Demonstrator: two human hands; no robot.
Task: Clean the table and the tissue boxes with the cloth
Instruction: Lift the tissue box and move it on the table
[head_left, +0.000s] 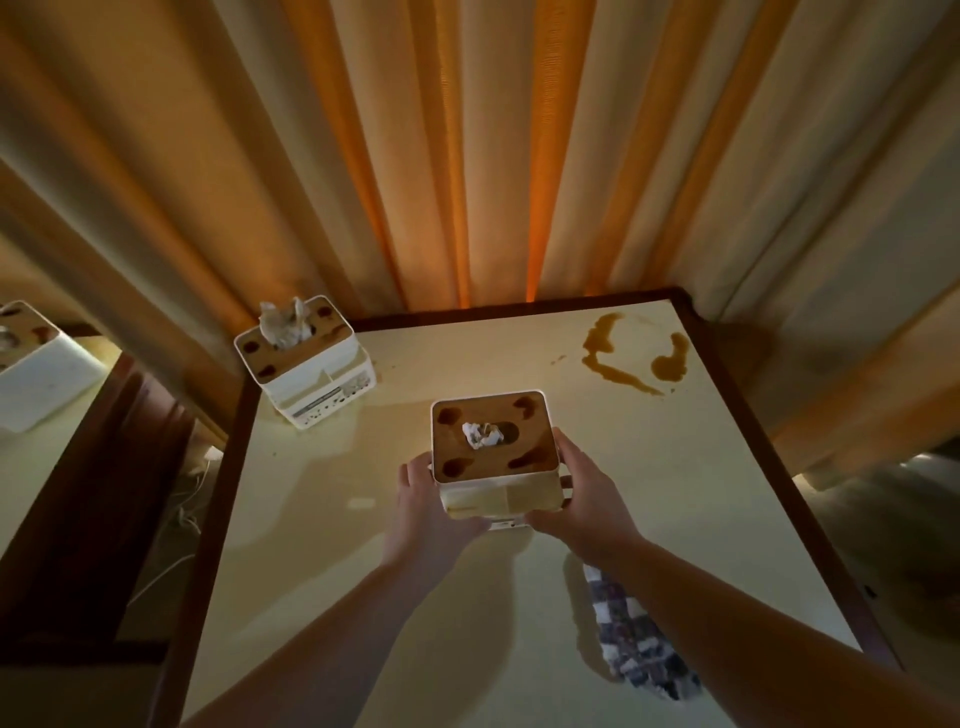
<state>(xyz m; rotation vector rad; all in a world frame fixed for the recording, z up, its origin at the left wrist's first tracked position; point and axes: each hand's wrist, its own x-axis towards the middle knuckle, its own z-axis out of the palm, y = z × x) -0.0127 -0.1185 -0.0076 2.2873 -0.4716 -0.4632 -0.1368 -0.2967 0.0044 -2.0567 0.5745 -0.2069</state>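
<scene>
Stained cream table (363, 597), curtains (467, 156), possibly backlit

Only one view: wide-angle camera sat on my head, pointed forward and steeply down over the table (649, 467), curtain (467, 156) filling the top half. It was close enough that my forearms ran in from the bottom edge. My left hand (423, 499) and right hand (587, 493) landed mid-frame.

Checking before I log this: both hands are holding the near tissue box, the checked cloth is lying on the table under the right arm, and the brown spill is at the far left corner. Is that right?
Not quite. The head view shows the brown spill at the table's far right corner, not the far left. The rest holds: the left hand and right hand hold the near tissue box, and the checked cloth lies under the right arm.
</scene>
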